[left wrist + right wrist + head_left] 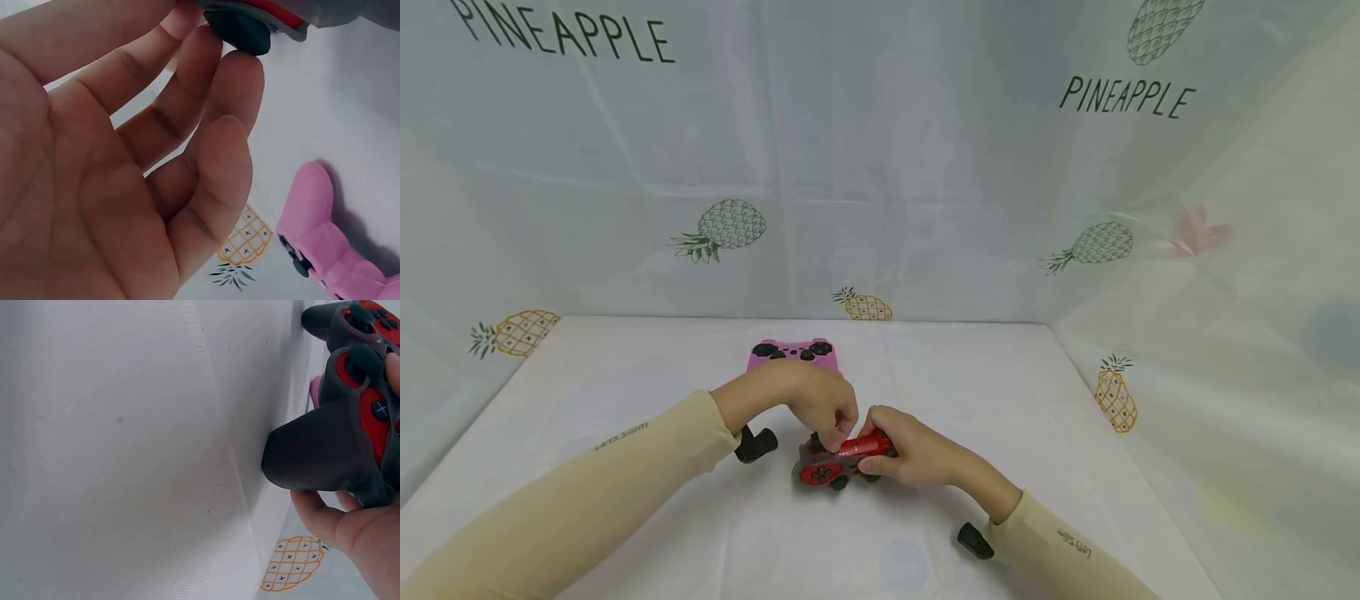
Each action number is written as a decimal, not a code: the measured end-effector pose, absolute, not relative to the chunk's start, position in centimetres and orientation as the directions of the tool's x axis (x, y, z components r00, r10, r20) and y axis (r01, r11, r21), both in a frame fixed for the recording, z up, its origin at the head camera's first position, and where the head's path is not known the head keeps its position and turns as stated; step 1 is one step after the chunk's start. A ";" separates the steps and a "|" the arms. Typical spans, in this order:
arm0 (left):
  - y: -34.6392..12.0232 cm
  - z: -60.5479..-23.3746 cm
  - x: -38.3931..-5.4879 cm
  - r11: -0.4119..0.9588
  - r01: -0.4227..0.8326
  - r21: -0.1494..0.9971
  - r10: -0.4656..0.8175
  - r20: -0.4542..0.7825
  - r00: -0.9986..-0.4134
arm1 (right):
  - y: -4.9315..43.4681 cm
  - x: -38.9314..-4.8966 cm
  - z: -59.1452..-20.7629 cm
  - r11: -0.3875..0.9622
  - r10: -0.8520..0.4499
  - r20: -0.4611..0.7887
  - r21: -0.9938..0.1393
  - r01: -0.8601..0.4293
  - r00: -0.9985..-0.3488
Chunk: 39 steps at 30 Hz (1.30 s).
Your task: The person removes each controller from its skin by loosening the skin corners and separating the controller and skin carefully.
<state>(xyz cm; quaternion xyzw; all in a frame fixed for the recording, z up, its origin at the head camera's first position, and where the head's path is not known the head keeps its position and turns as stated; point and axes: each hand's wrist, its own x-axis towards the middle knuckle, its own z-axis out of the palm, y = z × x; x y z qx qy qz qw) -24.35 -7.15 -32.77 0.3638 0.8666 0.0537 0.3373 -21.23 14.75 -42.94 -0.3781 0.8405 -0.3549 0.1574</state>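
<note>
A red game controller (857, 447) with a dark grey silicone cover (315, 450) on its handles lies near the middle of the table. My right hand (917, 450) grips its right end, thumb on the front and fingers behind. Over the left part, my left hand (823, 404) bends down and pinches the cover's edge at the controller's top side. The left wrist view shows these fingertips (240, 69) right at a dark trigger button (240, 31). In the right wrist view, the cover's edge stands loose around the red face.
A pink game controller (793, 348) lies behind my left wrist. The white tabletop (970, 375) meets a pineapple-printed curtain (910, 167) at the back and sides. Black wrist mounts (975, 542) stick out from both sleeves.
</note>
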 end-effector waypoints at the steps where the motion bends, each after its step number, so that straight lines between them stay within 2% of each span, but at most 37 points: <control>1: -7.2 -32.8 -24.3 0.731 0.591 0.340 0.665 -0.547 -0.508 | 14.7 -21.2 -42.9 0.465 -0.746 0.003 -0.714 -0.524 -0.666; 27: -6.9 -33.0 -24.3 0.776 0.522 0.353 0.617 -0.595 -0.515 | 14.9 -21.3 -43.0 0.458 -0.746 -0.001 -0.727 -0.512 -0.666; 34: -5.9 -32.6 -24.5 0.821 0.456 0.344 0.552 -0.682 -0.480 | 14.8 -21.1 -42.8 0.471 -0.744 -0.002 -0.710 -0.523 -0.668; 39: -5.7 -32.6 -24.8 0.827 0.438 0.352 0.544 -0.697 -0.467 | 14.8 -21.1 -42.7 0.469 -0.746 0.003 -0.707 -0.529 -0.666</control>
